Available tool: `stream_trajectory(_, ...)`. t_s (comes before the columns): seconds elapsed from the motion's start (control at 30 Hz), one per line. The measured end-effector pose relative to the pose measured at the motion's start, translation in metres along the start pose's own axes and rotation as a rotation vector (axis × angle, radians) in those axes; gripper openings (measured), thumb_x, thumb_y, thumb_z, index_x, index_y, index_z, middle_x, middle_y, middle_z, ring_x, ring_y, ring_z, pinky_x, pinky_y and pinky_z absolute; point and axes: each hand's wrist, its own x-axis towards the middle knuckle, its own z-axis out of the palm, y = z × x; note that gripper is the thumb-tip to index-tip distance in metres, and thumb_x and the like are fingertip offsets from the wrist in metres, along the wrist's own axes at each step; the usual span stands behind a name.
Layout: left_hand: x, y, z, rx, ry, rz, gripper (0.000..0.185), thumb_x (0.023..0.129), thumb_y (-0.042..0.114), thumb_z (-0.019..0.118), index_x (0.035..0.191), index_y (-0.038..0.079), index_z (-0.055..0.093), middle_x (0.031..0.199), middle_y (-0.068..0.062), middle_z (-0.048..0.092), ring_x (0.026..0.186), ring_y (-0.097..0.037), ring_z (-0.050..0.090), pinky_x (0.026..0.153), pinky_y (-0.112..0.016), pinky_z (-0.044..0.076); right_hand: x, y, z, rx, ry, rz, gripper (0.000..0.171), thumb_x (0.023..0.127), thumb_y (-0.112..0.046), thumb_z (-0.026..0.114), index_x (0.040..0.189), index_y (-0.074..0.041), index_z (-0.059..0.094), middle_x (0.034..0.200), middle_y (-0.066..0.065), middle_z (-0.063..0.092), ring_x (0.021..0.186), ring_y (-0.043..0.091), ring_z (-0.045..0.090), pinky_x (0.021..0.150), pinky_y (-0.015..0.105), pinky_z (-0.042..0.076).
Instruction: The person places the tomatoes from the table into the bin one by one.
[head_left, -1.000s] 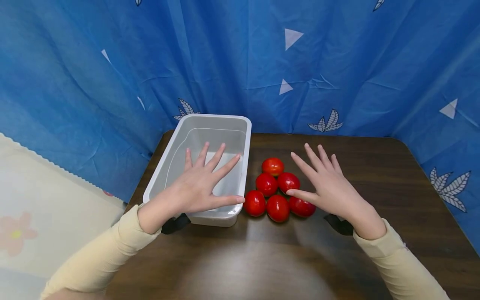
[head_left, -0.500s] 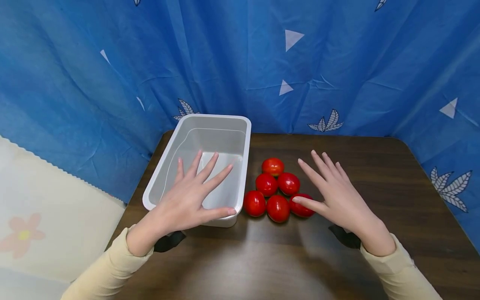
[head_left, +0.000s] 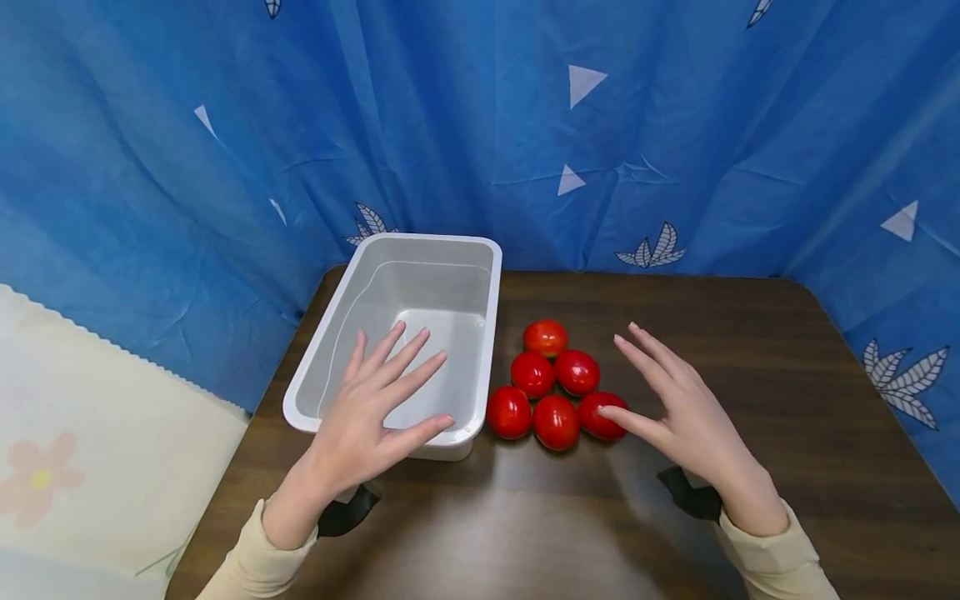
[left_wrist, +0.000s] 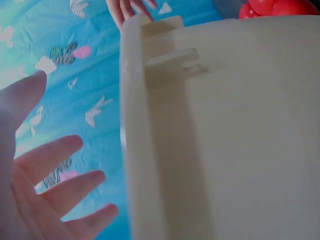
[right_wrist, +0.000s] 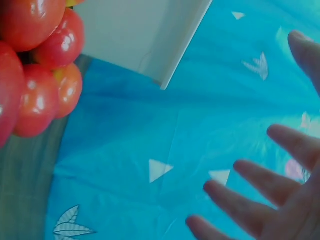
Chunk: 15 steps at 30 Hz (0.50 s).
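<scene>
Red tomatoes (head_left: 556, 422) cluster mid-frame on the worktop (head_left: 757, 358), just right of a grey bin (head_left: 442, 287). My left hand (head_left: 356, 433) and right hand (head_left: 690, 421) hold nothing, fingers (right_wrist: 265, 181) wide: likely pre-grasp; next calls for gentle curling.

Plain cream fabric sleeves (head_left: 246, 573) end in broad matching cuffs (head_left: 771, 550); an angular black wrist piece (head_left: 348, 512) shows below the left hand (head_left: 357, 425), a similar angular black piece (head_left: 687, 495) below the right hand (head_left: 696, 421)
</scene>
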Motion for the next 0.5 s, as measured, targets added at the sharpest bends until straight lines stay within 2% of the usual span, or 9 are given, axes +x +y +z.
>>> stream_trajectory(0.1,-0.005,-0.004,0.005,-0.071,0.124,0.021,0.056,0.086,0.053,0.057,0.127,0.015,0.061,0.139,-0.005,0.049,0.133,-0.029,0.036,0.109,-0.059,0.016,-0.004,0.006,0.004,0.041,0.015,0.012,0.09,0.071,-0.029,0.082,0.146,-0.03,0.033,0.151,0.002,0.03,0.131,0.032,0.035,0.092,0.064,0.037)
stream_trajectory(0.2,-0.009,-0.009,0.009,-0.096,0.259,0.053,0.049,0.087,0.048,0.06,0.115,0.009,0.068,0.128,-0.009,0.058,0.124,-0.032,0.047,0.107,-0.055,0.023,-0.009,0.012,0.008,0.078,0.028,0.039,0.089,0.072,-0.027,0.081,0.146,-0.031,0.033,0.15,0.001,0.032,0.131,0.031,0.035,0.091,0.064,0.039)
stream_trajectory(0.33,-0.013,-0.016,0.013,-0.062,0.41,0.099,0.041,0.087,0.041,0.063,0.102,0.005,0.073,0.115,-0.014,0.065,0.113,-0.035,0.055,0.104,-0.054,0.029,-0.013,0.021,0.014,0.135,0.047,0.083,0.087,0.073,-0.024,0.081,0.146,-0.031,0.034,0.149,0.001,0.034,0.13,0.03,0.036,0.09,0.065,0.038)
stream_trajectory(0.5,-0.02,-0.027,0.014,0.037,0.518,0.138,0.038,0.087,0.038,0.064,0.093,0.002,0.074,0.105,-0.016,0.068,0.102,-0.037,0.059,0.1,-0.055,0.033,-0.017,0.036,0.027,0.192,0.015,0.147,0.086,0.074,-0.026,0.079,0.146,-0.033,0.032,0.15,0.003,0.032,0.132,0.032,0.033,0.09,0.068,0.035)
